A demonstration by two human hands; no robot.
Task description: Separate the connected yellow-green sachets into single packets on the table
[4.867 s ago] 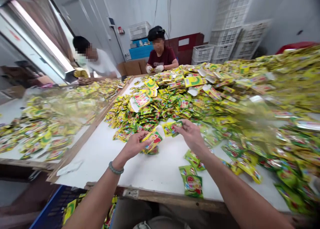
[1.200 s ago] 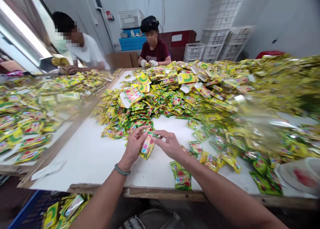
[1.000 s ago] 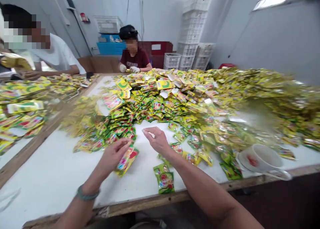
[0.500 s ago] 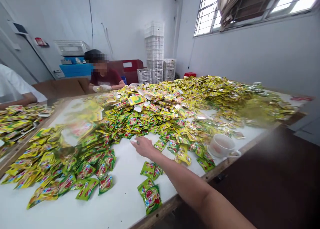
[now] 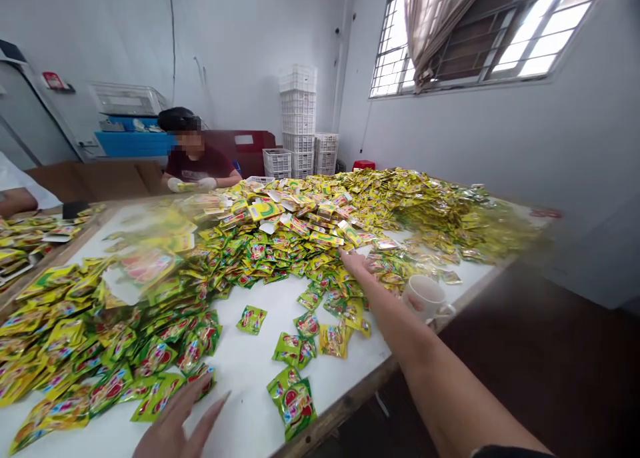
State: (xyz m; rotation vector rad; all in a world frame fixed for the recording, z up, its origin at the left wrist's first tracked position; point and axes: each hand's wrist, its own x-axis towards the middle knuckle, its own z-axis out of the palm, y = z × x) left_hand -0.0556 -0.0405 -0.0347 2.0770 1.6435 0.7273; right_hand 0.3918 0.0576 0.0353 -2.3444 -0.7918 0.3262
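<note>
My right hand (image 5: 357, 265) reaches far out, palm down, fingers stretched over the near edge of a big pile of yellow-green sachets (image 5: 300, 231). It lies just left of a white cup (image 5: 423, 297). My left hand (image 5: 177, 425) shows at the bottom edge, fingers spread flat over the white table (image 5: 240, 351), with nothing in it. It is beside the sachets heaped at the left (image 5: 150, 358). A few loose sachets (image 5: 293, 398) lie near the front edge between my hands.
A person in a maroon shirt (image 5: 200, 165) works at the table's far end. Another person's arm (image 5: 17, 198) shows at the left by a second sachet-covered table (image 5: 30, 251). White crates (image 5: 297, 111) are stacked at the back wall. The table's right edge borders dark floor.
My view has swung right. The left hand no longer holds the stack of sachets and now lies flat and low. The right hand has reached farther out, toward the cup.
</note>
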